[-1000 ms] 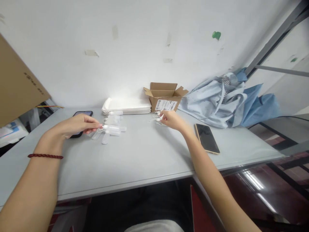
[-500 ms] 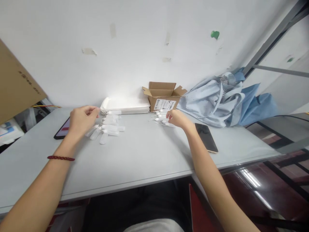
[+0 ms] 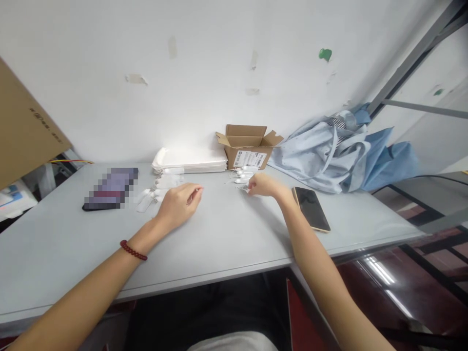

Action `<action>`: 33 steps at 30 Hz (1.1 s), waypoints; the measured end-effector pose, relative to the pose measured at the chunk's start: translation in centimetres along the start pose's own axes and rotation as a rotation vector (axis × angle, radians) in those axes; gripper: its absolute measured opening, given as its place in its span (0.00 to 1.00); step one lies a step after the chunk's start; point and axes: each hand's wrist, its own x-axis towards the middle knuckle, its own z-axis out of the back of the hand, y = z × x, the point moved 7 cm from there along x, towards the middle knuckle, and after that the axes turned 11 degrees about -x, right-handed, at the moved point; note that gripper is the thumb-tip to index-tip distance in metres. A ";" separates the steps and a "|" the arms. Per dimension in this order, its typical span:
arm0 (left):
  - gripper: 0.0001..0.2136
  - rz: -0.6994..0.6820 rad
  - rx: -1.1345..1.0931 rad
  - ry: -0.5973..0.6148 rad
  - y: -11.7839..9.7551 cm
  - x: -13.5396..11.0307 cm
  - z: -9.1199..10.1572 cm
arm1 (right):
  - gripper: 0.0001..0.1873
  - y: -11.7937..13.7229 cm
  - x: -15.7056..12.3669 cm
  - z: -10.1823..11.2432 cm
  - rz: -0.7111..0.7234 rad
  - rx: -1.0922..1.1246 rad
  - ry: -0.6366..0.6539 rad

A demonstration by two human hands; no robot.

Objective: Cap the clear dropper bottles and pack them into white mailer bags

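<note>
My left hand (image 3: 181, 207) is over the middle-left of the table, thumb and fingers pinched together. Whatever is between its fingertips is too small to make out. Behind it lies a bunch of small white translucent plastic pieces (image 3: 170, 181) with thin strings, partly covered by the hand. To the right, my right hand (image 3: 263, 184) reaches down to a smaller group of similar white pieces (image 3: 244, 174). Its fingers are closed on the nearest white plastic piece (image 3: 243, 188), whose end sticks out beside the fingertips.
A stack of white flat packets (image 3: 193, 161) and an open cardboard box (image 3: 248, 151) stand by the wall. A phone (image 3: 109, 189) lies left, another phone (image 3: 311, 208) right. Crumpled blue cloth (image 3: 325, 151) fills the table's back right. A large carton (image 3: 29, 126) is far left.
My left hand has moved right and toward me, away from the left bunch, uncovering the left phone. My right hand has shifted slightly left and down onto the nearest white piece.
</note>
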 end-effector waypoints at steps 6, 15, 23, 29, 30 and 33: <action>0.15 0.074 -0.110 0.093 -0.5 -0.1 -1.0 | 0.06 4.0 -0.9 1.2 0.320 0.368 -0.117; 0.17 0.337 -0.448 0.192 -0.2 -0.1 -1.6 | 0.09 9.5 -2.9 0.7 0.483 0.614 -0.074; 0.15 0.413 -0.574 0.154 0.2 0.1 -1.3 | 0.12 8.3 -2.2 0.9 0.411 0.692 -0.173; 0.12 0.535 -0.683 0.091 1.5 -0.3 -1.2 | 0.11 8.4 -2.5 1.3 0.387 0.726 -0.152; 0.11 0.548 -0.711 0.088 1.7 -0.3 -1.3 | 0.11 8.5 -2.6 1.3 0.387 0.744 -0.131; 0.11 0.558 -0.817 0.108 1.8 -0.3 -1.6 | 0.11 8.8 -2.8 1.3 0.406 0.798 -0.086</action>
